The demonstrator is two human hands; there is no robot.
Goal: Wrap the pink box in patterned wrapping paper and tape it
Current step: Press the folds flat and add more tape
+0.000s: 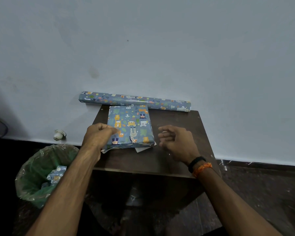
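The box (132, 126) lies flat on a small dark wooden table (153, 160), fully covered in blue paper printed with cartoon animals; none of its pink shows. White paper corners stick out under its near edge. My left hand (99, 136) rests on the box's near left corner, fingers curled over the edge. My right hand (176, 142) hovers just right of the box with fingers loosely curled, holding nothing I can make out. No tape is visible.
A roll of the same wrapping paper (134, 101) lies along the wall behind the box. A bin with a green liner (41, 174) stands on the floor at the left, holding paper scraps. A small white object (59, 135) sits by the wall.
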